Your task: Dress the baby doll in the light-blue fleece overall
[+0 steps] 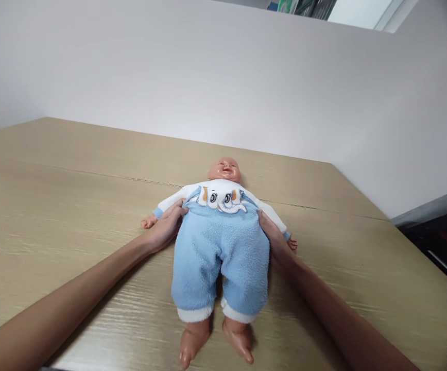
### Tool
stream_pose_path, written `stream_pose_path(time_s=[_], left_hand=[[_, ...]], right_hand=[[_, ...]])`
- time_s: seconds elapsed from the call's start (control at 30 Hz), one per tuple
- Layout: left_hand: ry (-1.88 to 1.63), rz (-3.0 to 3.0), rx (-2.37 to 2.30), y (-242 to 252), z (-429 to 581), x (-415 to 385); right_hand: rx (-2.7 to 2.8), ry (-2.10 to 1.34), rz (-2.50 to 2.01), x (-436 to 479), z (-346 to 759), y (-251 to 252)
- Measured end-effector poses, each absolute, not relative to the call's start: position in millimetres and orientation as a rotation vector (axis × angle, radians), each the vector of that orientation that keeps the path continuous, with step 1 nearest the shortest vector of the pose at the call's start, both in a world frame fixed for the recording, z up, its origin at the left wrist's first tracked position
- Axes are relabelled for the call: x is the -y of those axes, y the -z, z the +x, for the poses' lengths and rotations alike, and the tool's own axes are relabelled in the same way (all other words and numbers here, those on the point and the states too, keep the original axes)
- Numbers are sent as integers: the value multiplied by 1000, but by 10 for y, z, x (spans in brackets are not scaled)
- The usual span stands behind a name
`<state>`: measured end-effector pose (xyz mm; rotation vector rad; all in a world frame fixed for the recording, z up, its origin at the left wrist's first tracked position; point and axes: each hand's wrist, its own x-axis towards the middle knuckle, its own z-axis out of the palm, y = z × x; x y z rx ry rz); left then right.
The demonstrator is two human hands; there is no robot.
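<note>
A baby doll [223, 170] lies face up on the table, its head away from me and its bare feet towards me. It wears a white long-sleeved top [175, 198] and fleecy light blue overalls [204, 252] with white cuffs and an elephant face on the chest. My left hand [166, 225] grips the overalls' edge at the left side of the waist, thumb on top. On the opposite side, my right hand [273, 232] closes on the same garment; its fingers are partly hidden by the cloth. The doll's arms spread outward beyond both hands.
The pale wooden table [72, 206] has a seam running across behind the doll. A plain white wall [169, 77] rises at its far edge, with an opening [358, 13] at the top right. Something dark [440, 232] stands beyond the table's right edge.
</note>
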<state>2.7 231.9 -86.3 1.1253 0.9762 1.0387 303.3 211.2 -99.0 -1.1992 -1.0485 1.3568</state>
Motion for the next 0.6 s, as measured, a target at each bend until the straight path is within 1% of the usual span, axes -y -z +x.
stream_pose_path(time_s=[0.1, 0.3, 0.47, 0.6], left_hand=[[-1025, 1153, -1068, 763, -21, -2282], [-933, 1455, -1100, 645, -118, -2278], [-799, 1545, -988, 670, -307, -2377], [-612, 1656, -784, 663, -482, -2454]], right_hand=[[1166, -1298, -1202, -2138, 3095, 1035], [1456, -1278, -1163, -2158, 3233, 959], [1681, -1336, -1132, -2184, 3484, 867], [1908, -1220, -1163, -2174, 3672, 837]])
